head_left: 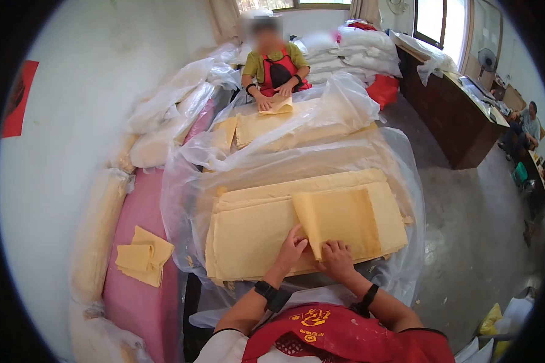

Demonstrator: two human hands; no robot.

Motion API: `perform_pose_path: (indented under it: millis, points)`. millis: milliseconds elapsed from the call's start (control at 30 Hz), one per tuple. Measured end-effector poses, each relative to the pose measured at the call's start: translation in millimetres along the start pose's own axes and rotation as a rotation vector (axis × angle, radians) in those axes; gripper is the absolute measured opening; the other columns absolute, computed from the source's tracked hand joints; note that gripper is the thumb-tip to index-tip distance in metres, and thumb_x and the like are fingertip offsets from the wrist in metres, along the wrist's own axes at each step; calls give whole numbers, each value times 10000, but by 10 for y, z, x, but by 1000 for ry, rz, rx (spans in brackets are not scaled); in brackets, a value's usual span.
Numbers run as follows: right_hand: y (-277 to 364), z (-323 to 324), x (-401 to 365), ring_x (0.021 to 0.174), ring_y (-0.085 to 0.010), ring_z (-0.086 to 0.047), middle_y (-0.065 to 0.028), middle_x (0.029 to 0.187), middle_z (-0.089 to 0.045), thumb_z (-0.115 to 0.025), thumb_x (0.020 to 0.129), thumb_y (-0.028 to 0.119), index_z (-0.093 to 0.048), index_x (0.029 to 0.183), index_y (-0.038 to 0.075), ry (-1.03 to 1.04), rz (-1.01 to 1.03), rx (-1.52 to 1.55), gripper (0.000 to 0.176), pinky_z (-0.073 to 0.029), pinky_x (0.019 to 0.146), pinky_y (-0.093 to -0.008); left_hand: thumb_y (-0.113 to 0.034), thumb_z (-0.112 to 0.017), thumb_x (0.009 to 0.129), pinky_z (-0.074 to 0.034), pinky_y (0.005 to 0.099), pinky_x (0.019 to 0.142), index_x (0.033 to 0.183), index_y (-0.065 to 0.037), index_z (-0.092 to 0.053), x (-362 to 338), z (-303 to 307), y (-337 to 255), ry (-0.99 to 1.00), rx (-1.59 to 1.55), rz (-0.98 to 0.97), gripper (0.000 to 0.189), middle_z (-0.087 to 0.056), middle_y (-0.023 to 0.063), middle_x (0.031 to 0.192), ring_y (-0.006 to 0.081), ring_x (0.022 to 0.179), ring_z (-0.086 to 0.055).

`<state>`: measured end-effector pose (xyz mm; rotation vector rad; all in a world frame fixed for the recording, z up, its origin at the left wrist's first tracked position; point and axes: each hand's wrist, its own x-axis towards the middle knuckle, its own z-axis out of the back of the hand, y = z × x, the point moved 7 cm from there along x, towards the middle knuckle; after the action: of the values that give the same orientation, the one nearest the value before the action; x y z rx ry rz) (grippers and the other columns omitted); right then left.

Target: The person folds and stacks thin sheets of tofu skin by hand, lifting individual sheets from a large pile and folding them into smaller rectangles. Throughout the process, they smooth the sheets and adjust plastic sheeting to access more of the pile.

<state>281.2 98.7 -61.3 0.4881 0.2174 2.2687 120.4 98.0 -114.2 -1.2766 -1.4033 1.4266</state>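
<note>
A wide stack of thin yellow sheets [254,236], possibly bean curd skin, lies in front of me on clear plastic. On its right half a folded yellow sheet [339,221] has its left side raised in a curl. My left hand [292,248] is at that raised left edge, fingers bent round it. At the sheet's lower left corner, my right hand [337,259] has its fingers curled down on the near edge. The parts of both hands' fingers against the sheet are partly hidden.
Folded yellow pieces [144,257] lie on a pink surface [140,206] at left. Across the table a person in a red apron [278,68] handles another stack [263,128]. Loose plastic sheeting [345,115] lies between us. A dark wooden counter [448,115] stands right; another person [528,127] sits beyond.
</note>
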Motion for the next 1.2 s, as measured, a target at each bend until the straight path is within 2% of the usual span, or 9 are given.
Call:
perform_pose_path:
  millis: [133, 200, 267, 367, 700, 900, 933, 1000, 1200]
  points:
    - [-116, -205, -5, 963, -243, -583, -105, 981, -606, -680, 790, 315, -644, 983, 69, -52, 133, -65, 315, -436, 791, -407, 4, -608, 798, -519, 388, 867, 1243, -15, -537, -16, 190, 80, -77, 667, -280, 451, -622, 162, 1055, 300, 991, -633]
    - [-957, -789, -154, 828, -207, -605, -96, 788, -602, -584, 832, 178, -641, 860, 58, 123, -468, 926, 136, -445, 717, -351, -1, -603, 801, -534, 379, 834, 1239, -13, -539, -25, 154, 129, -72, 623, -291, 442, -616, 162, 1052, 286, 963, -645]
    - [-1607, -370, -103, 762, -198, -608, -81, 733, -615, -488, 853, 106, -639, 820, 49, -198, -407, 1138, 165, -448, 681, -338, -6, -599, 804, -549, 371, 802, 1234, -10, -541, 59, 248, 56, -104, 593, -330, 434, -611, 163, 1049, 273, 935, -657]
    - [-2285, 529, -141, 1043, -176, -619, -61, 1102, -649, -497, 964, 225, -586, 1140, 43, -590, -590, 1665, 268, -488, 915, -345, -17, -581, 814, -576, 318, 661, 1211, 13, -540, 94, 220, 237, -52, 368, -259, 400, -593, 155, 1022, 223, 789, -682]
    - [-2594, 2992, -115, 1032, -189, -624, -85, 1150, -636, -480, 1005, 203, -546, 1195, 13, -1070, -275, 1251, 276, -497, 881, -337, -59, -607, 778, -546, 354, 748, 1163, -21, -592, 47, 188, 71, -101, 542, -283, 387, -618, 145, 972, 263, 838, -660]
    - [-1805, 1286, 338, 939, -181, -627, -57, 1072, -637, -555, 963, 308, -512, 1234, 47, -470, -281, 1377, 378, -505, 844, -366, -216, -595, 920, -548, 369, 781, 1240, -63, -579, 21, 70, 38, 82, 257, 39, 355, -650, 100, 1045, 242, 932, -659]
    - [-499, 1856, 506, 974, -241, -634, -114, 1106, -629, -568, 934, 259, -548, 1189, 51, -86, -575, 582, 330, -505, 838, -416, -266, -578, 941, -546, 376, 799, 1303, -74, -525, -27, 16, -72, 156, -132, 132, 413, -643, 102, 1086, 234, 965, -648]
    - [-6, 1283, 605, 956, -292, -638, -160, 1049, -631, -582, 885, 220, -588, 1098, 52, -201, 91, 191, 271, -518, 786, -431, -331, -553, 966, -536, 397, 845, 1405, -85, -394, -174, -72, -535, 271, -639, 215, 528, -614, 129, 1167, 233, 1042, -618]
    - [516, -173, 127, 891, -326, -631, -106, 930, -623, -581, 805, 154, -613, 928, 70, 346, 300, 115, 152, -510, 726, -439, -126, -572, 906, -483, 382, 943, 1476, -75, -198, -115, 397, -122, 46, -145, 199, 684, -500, 163, 1317, 238, 1164, -543]
